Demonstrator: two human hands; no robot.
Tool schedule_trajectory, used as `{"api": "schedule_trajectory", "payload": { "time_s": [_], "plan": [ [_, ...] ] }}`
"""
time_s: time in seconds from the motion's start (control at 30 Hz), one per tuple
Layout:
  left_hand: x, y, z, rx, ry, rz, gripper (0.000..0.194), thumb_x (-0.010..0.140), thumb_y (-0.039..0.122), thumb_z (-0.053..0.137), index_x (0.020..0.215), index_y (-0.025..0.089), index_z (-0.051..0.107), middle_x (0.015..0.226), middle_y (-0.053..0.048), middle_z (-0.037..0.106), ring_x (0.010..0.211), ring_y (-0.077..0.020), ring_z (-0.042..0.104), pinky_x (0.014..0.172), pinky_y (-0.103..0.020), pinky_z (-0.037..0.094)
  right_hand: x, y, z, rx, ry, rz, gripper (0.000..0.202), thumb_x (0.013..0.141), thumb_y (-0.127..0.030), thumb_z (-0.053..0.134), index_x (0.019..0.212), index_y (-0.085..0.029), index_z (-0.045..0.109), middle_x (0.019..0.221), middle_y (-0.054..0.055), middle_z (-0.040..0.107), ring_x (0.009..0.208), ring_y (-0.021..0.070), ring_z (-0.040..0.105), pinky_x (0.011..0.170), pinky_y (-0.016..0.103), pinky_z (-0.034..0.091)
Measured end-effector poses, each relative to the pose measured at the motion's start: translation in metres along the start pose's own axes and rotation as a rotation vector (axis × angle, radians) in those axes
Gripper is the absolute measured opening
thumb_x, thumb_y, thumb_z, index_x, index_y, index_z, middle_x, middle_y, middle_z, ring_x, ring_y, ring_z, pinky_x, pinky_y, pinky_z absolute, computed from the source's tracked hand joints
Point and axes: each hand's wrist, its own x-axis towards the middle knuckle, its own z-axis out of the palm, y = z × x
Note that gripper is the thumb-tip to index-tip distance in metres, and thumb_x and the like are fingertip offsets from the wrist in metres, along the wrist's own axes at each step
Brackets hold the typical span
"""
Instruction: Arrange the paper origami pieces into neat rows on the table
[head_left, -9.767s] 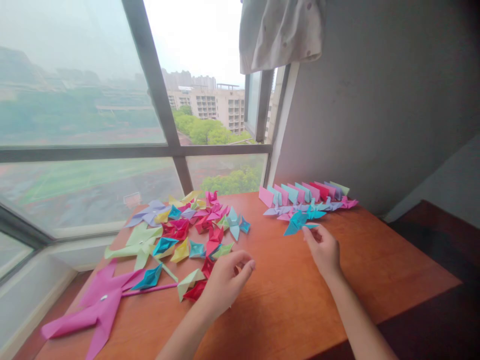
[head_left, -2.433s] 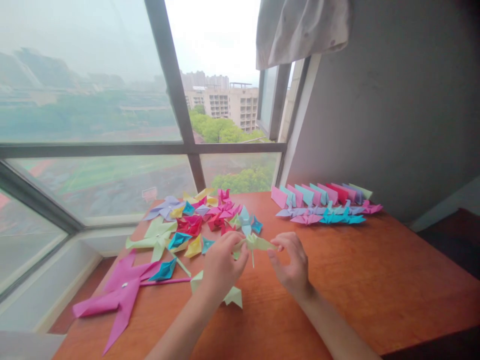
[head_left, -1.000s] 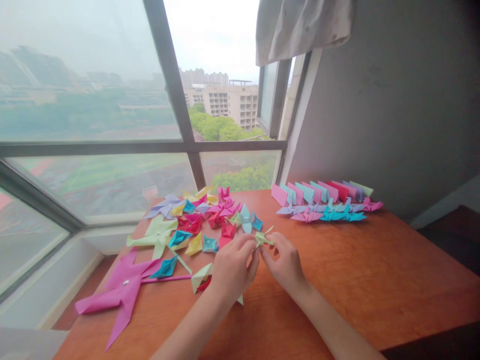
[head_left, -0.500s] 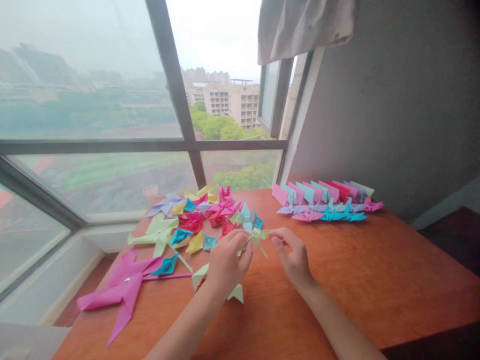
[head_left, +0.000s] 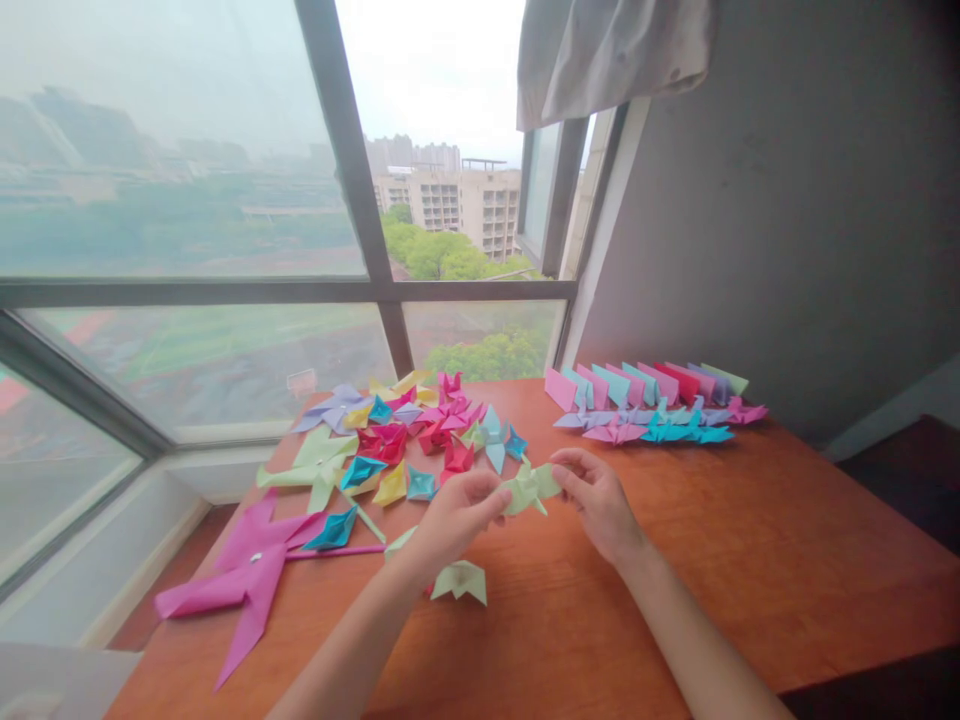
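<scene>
A pale green origami crane (head_left: pixel 531 487) is held above the table between my two hands, its wings spread to both sides. My left hand (head_left: pixel 466 508) pinches the left wing between thumb and fingers. At the other wing tip, my right hand (head_left: pixel 596 498) is closed on the paper in a pinch. Below my left hand a pale green folded paper piece (head_left: pixel 460 580) stands on the table, and my left forearm hides part of what lies beside it. A light blue folded paper piece (head_left: pixel 493 440) lies just behind the crane.
Many folded paper pieces, among them a red one (head_left: pixel 382 443), cover the table's (head_left: pixel 712 570) back left. A magenta pinwheel (head_left: pixel 251 575) lies at front left, a green pinwheel (head_left: pixel 319 463) behind it. Paper cranes (head_left: pixel 619 430) and a row of folded cards (head_left: pixel 649 385) stand back right.
The crane's wings have been drawn apart and now spread wider. My right hand has shifted slightly right, and my left hand has turned lower, showing more of the green piece below.
</scene>
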Motion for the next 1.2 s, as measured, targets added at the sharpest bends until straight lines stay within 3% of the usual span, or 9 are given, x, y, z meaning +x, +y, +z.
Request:
{"api": "schedule_trajectory", "payload": {
  "time_s": [0.17, 0.33, 0.43, 0.57, 0.63, 0.77, 0.87, 1.07, 1.2],
  "plan": [
    [-0.003, 0.007, -0.003, -0.115, 0.033, -0.050, 0.036, 0.079, 0.050, 0.069, 0.073, 0.015, 0.064, 0.062, 0.000, 0.062, 0.057, -0.0107, 0.050, 0.054, -0.020, 0.035, 0.004, -0.001, -0.003, 0.194, 0.047, 0.104, 0.031, 0.063, -0.035, 0.087, 0.084, -0.020, 0.070, 0.076, -0.001, 0.064, 0.063, 0.0093, 0.055, 0.053, 0.019, 0.043],
    [-0.001, 0.005, -0.006, -0.185, 0.062, -0.053, 0.035, 0.079, 0.049, 0.070, 0.072, 0.015, 0.064, 0.064, -0.001, 0.063, 0.058, -0.0103, 0.051, 0.057, -0.020, 0.036, 0.008, 0.002, -0.006, 0.239, 0.110, 0.108, 0.031, 0.063, -0.035, 0.086, 0.082, -0.020, 0.068, 0.071, -0.004, 0.059, 0.057, 0.0059, 0.049, 0.052, 0.018, 0.041],
    [0.000, 0.005, -0.007, -0.198, 0.097, -0.040, 0.035, 0.080, 0.048, 0.069, 0.070, 0.015, 0.061, 0.063, 0.000, 0.062, 0.057, -0.0099, 0.050, 0.056, -0.020, 0.037, 0.010, 0.005, -0.008, 0.155, 0.173, 0.033, 0.030, 0.068, -0.039, 0.082, 0.086, -0.020, 0.067, 0.070, -0.003, 0.059, 0.056, 0.0064, 0.048, 0.051, 0.018, 0.040],
    [-0.001, 0.005, -0.006, -0.158, 0.220, -0.013, 0.033, 0.082, 0.046, 0.068, 0.069, 0.017, 0.057, 0.060, 0.003, 0.058, 0.053, -0.0088, 0.047, 0.051, -0.019, 0.033, 0.007, 0.008, -0.005, -0.108, 0.276, -0.183, 0.025, 0.078, -0.042, 0.073, 0.089, -0.020, 0.066, 0.073, -0.001, 0.060, 0.058, 0.0089, 0.049, 0.052, 0.021, 0.040],
    [0.000, 0.004, -0.006, -0.125, 0.256, 0.007, 0.033, 0.083, 0.045, 0.066, 0.069, 0.017, 0.057, 0.058, 0.003, 0.057, 0.052, -0.0088, 0.047, 0.050, -0.019, 0.033, 0.002, 0.010, 0.000, -0.268, 0.210, -0.274, 0.021, 0.083, -0.040, 0.068, 0.089, -0.020, 0.066, 0.076, 0.000, 0.061, 0.064, 0.0112, 0.053, 0.058, 0.023, 0.043],
    [0.002, -0.003, -0.002, -0.054, 0.232, 0.047, 0.033, 0.085, 0.046, 0.063, 0.070, 0.016, 0.059, 0.060, 0.001, 0.059, 0.056, -0.0108, 0.050, 0.054, -0.020, 0.037, -0.009, 0.015, 0.013, -0.499, -0.038, -0.364, 0.017, 0.085, -0.037, 0.065, 0.089, -0.020, 0.066, 0.079, 0.001, 0.064, 0.069, 0.0137, 0.057, 0.061, 0.024, 0.045],
    [0.004, -0.008, 0.001, 0.002, 0.197, 0.089, 0.033, 0.085, 0.045, 0.062, 0.071, 0.016, 0.059, 0.062, 0.000, 0.059, 0.059, -0.0122, 0.052, 0.056, -0.022, 0.040, -0.013, 0.014, 0.018, -0.572, -0.050, -0.386, 0.016, 0.087, -0.036, 0.062, 0.086, -0.021, 0.067, 0.075, 0.001, 0.064, 0.065, 0.0139, 0.056, 0.058, 0.025, 0.044],
    [0.000, -0.007, 0.003, 0.131, 0.121, 0.113, 0.031, 0.089, 0.043, 0.059, 0.076, 0.016, 0.063, 0.067, -0.001, 0.061, 0.065, -0.0139, 0.054, 0.060, -0.023, 0.040, -0.004, 0.001, 0.005, -0.610, 0.136, -0.429, 0.022, 0.086, -0.042, 0.062, 0.080, -0.023, 0.070, 0.074, 0.003, 0.068, 0.067, 0.0176, 0.058, 0.060, 0.029, 0.045],
    [-0.002, -0.003, 0.002, 0.135, 0.081, 0.112, 0.031, 0.090, 0.043, 0.057, 0.079, 0.015, 0.066, 0.074, -0.004, 0.065, 0.071, -0.0159, 0.058, 0.065, -0.024, 0.043, 0.006, -0.016, -0.031, -0.672, 0.407, -0.451, 0.030, 0.085, -0.049, 0.062, 0.082, -0.021, 0.069, 0.076, 0.004, 0.070, 0.068, 0.0189, 0.061, 0.064, 0.030, 0.048]
  ]
}}
